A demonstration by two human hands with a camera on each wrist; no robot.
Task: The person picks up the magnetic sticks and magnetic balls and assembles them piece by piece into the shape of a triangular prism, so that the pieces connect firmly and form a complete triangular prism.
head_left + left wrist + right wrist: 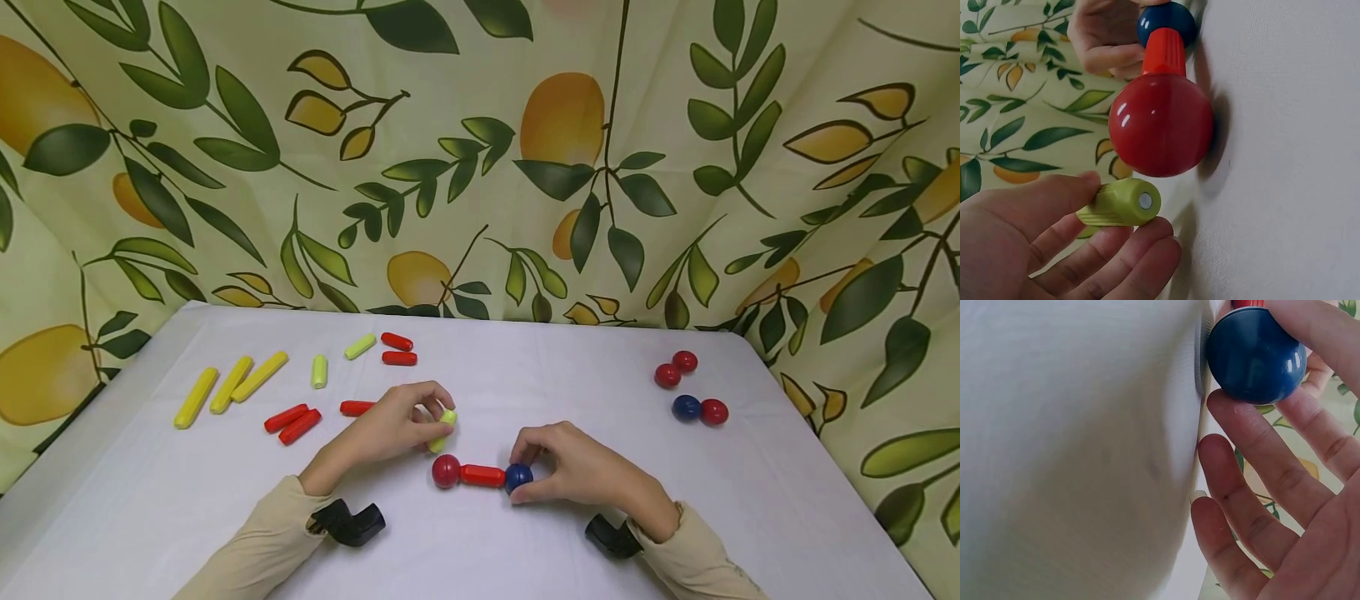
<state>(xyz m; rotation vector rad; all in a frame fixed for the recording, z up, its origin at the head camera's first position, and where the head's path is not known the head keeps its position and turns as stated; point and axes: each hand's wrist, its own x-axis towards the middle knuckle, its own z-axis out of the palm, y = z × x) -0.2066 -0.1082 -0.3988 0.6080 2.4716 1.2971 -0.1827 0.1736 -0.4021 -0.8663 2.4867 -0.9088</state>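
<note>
My left hand (pixel 397 421) pinches a short yellow-green magnetic rod (pixel 1116 203) between thumb and fingers; a silvery round spot shows on its end. Just beyond that rod, apart from it in the left wrist view, is a red ball (pixel 446 472). A short red rod (pixel 482 476) joins this ball to a blue ball (pixel 518 477), all in a row on the table. My right hand (pixel 577 467) holds the blue ball by thumb and fingertips. In the right wrist view the blue ball (pixel 1257 356) covers most of the red rod.
On the white table (pixel 570 550), long yellow rods (pixel 197 398) lie at left, near short red rods (pixel 300 426) and yellow-green rods (pixel 319 372). Another red rod (pixel 356 407) is partly behind my left hand. At right sit red balls (pixel 667 376) and a blue ball (pixel 686 407). Patterned cloth (pixel 450 167) hangs behind.
</note>
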